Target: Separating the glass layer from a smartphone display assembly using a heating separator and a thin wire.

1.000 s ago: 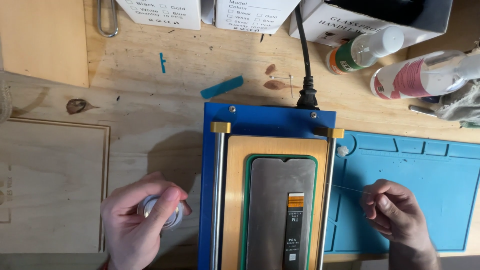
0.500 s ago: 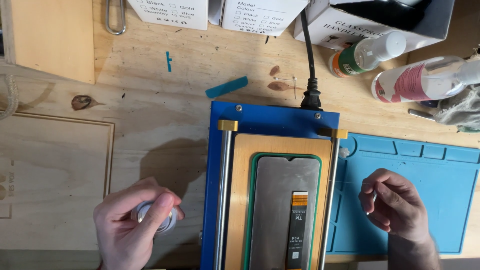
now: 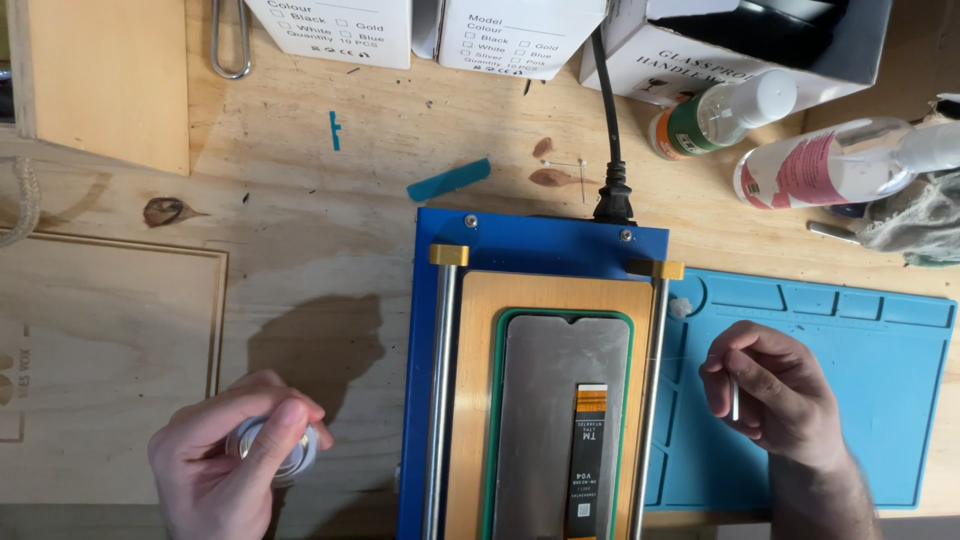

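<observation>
Spool (image 3: 272,448) of thin wire sits clamped in my left hand (image 3: 225,470), low over wooden surface (image 3: 330,260). My right hand (image 3: 775,395) pinches small white handle (image 3: 735,400) above blue mat (image 3: 880,400). Phone screen (image 3: 565,420) lies face down on blue heated plate (image 3: 540,245) between them. Judging: wire-cut separation step; wire needs drawing taut, level with glass edge.

Two bare hands show at the lower edge of the head view. The left hand (image 3: 225,465) wears no glove, ring or watch, and no sleeve reaches its wrist. The right hand (image 3: 775,400) is likewise ungloved, its hairy forearm uncovered. Fingernails are short.
</observation>
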